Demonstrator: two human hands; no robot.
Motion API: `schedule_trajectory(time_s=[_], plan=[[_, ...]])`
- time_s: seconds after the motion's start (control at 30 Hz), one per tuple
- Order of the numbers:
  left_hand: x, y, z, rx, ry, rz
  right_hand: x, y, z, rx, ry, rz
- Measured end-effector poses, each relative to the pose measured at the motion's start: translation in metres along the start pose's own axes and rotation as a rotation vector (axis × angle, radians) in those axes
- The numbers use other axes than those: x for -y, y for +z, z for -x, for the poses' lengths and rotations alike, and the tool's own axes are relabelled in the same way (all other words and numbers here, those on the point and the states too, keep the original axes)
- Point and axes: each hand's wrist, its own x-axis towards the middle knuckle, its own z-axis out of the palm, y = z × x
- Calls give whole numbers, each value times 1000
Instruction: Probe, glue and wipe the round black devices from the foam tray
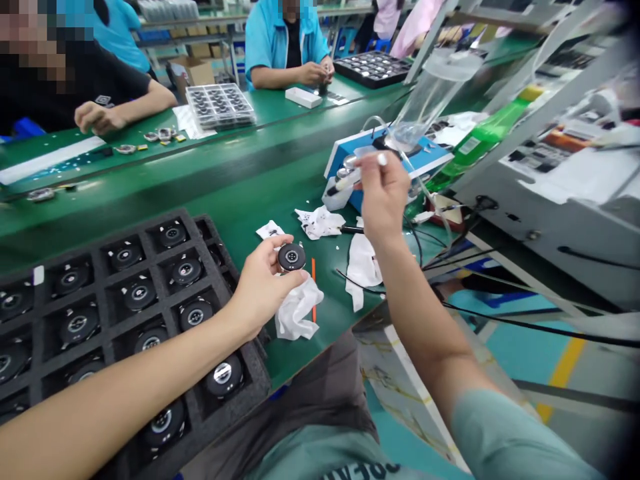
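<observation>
My left hand (265,280) is closed around the edge of a round black smartwatch case (291,257), its back with the sensor circle turned up. Below it, a crumpled white tissue (299,310) and a thin orange stick (314,287) lie on the green table. My right hand (384,190) is raised in front of a blue box-shaped machine (360,143). Its fingers pinch a pale pen-like tool (346,181) with a dark tip, slanting down to the left. Metal round parts on the machine's front are close by the tool.
A dark foam tray (200,407) of watch cases fills the left. More wipes (320,222), cables, a clear cylinder (430,100) and a green bottle (490,133) crowd the right. Across the bench, a co-worker in blue (280,47) handles a small part; a clear tray (220,105) stands nearby.
</observation>
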Motion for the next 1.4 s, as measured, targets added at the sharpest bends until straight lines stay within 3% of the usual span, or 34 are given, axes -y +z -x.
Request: schedule_trajectory(time_s=[0.2, 0.33, 0.43, 0.67, 0.9, 1.03, 1.17, 1.4], plan=[[-2, 1, 2, -27, 2, -55, 67, 24, 3, -130, 139, -719], [-1, 1, -1, -56, 1, -70, 84, 26, 10, -62, 318, -1044], [1, 0, -3, -48, -7, -77, 85, 18, 9, 68, 422, -1117], [1, 0, -5, -11, -26, -88, 81, -7, 10, 410, 519, -1280], [2, 3, -6, 10, -104, -30, 68, -10, 17, 443, 478, -1369], [1, 3, -6, 16, -127, -44, 52, -3, 15, 570, 280, -1427], [2, 3, -5, 18, -123, -51, 50, 4, 15, 564, 165, -1427], [3, 1, -6, 32, -96, -78, 63, 1, 19, 493, 288, -1329]])
